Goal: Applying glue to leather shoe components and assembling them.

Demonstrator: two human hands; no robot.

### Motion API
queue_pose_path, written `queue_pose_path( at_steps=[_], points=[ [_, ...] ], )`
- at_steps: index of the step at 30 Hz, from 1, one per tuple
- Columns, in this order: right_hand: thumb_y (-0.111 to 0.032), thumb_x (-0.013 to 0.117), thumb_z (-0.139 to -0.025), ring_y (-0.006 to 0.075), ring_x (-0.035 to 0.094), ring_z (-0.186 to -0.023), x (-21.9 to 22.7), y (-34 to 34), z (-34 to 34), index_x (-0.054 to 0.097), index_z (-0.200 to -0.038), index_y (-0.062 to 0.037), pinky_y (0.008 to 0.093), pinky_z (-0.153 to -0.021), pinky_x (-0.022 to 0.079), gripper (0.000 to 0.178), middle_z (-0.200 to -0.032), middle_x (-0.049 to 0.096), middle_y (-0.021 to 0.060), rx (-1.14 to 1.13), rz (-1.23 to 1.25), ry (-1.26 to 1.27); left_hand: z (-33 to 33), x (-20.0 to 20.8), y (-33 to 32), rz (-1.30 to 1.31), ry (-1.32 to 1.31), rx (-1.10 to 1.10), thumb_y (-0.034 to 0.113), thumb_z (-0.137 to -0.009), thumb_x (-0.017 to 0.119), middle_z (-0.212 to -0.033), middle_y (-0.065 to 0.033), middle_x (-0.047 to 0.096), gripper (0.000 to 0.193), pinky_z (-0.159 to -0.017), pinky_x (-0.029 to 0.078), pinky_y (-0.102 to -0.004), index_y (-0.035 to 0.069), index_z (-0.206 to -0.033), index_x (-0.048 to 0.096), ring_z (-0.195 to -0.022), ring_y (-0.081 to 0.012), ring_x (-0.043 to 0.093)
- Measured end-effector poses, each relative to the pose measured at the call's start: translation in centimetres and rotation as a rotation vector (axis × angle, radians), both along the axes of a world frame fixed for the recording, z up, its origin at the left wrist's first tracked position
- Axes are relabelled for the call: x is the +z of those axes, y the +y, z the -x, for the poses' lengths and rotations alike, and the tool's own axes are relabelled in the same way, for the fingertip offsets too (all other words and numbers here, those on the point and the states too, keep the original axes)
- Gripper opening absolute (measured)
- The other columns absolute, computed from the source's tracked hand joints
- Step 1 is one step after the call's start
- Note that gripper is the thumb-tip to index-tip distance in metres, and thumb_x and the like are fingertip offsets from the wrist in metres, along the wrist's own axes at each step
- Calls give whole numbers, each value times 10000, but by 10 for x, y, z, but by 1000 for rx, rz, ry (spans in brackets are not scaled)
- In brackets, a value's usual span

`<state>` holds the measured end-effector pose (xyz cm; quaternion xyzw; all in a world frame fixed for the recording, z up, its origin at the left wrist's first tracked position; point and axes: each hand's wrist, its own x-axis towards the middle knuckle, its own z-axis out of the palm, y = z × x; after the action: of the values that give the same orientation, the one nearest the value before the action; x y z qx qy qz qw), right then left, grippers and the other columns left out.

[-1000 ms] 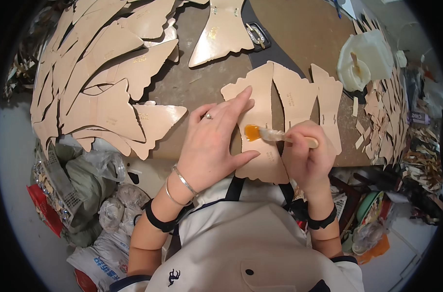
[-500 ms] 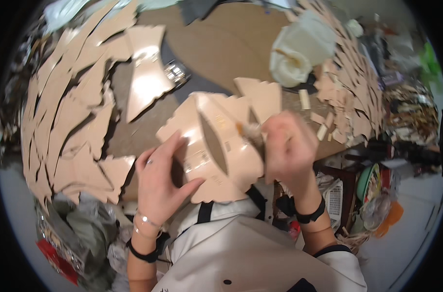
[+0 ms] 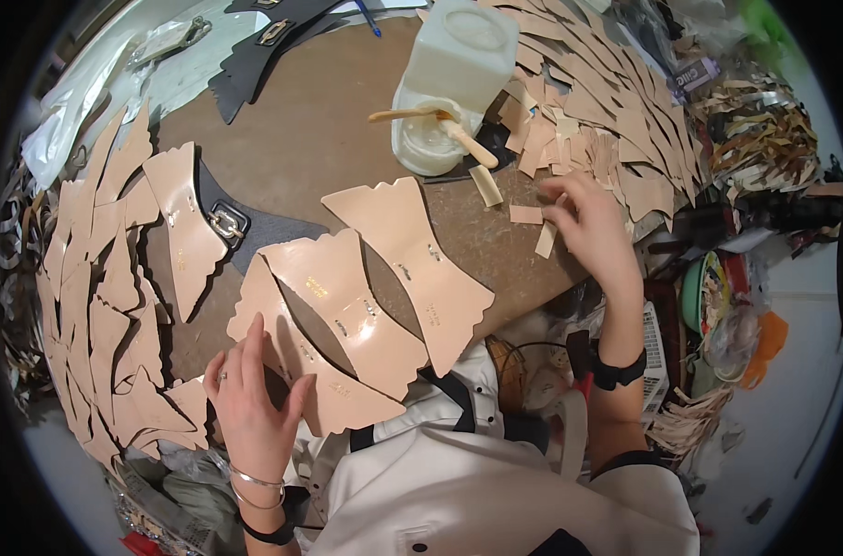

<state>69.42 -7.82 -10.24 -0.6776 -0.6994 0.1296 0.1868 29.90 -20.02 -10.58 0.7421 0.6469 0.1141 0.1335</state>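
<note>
Three beige leather pieces with scalloped ends lie side by side before me: a left piece (image 3: 306, 361), a middle piece (image 3: 333, 287) and a right piece (image 3: 421, 264). Small metal fittings show on them. My left hand (image 3: 253, 398) rests with spread fingers on the left piece's edge. Over the table's right side, my right hand (image 3: 588, 227) has its fingers apart and slightly curled, fingertips beside a small leather strip (image 3: 526, 214). A paler strip (image 3: 546, 239) lies below it. Wooden-handled brushes (image 3: 468, 144) rest in a cut-open white plastic jug (image 3: 426, 144) of whitish paste.
Overlapping leather pieces (image 3: 106, 306) cover the table's left side. More pieces (image 3: 616, 88) and small strips fill the far right. A dark leather piece with a buckle (image 3: 227, 222) lies left of centre, another dark one (image 3: 245, 69) at the back. A green bowl (image 3: 698, 295) stands at lower right.
My right hand has moved off the leather pieces toward the small strips, and the brush it held is out of it. The pieces have spread apart; my left hand stays on one.
</note>
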Motion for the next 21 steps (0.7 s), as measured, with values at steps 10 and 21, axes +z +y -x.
queue_pose_path(
  at_steps=[10,21],
  points=[
    [-57,744,-830,135,593,-715,-31,-23,-9,657,-960,-2,273,-695,501,165,-814,636,53,-233,162,292,7,-8,-9,-77,-113,87,127,-826,749,-1135,-127,638,657,-1032,373,-419,59,-1431,500,-1043,-304,586],
    [-3,668,-905,74,589,-675,18,-55,79,724,-1024,49,206,-636,476,141,-826,677,35,-94,266,854,3,4,-52,-142,-289,-259,54,-754,696,-985,-28,679,418,-855,476,-369,74,-1171,676,-947,-214,680]
  ],
)
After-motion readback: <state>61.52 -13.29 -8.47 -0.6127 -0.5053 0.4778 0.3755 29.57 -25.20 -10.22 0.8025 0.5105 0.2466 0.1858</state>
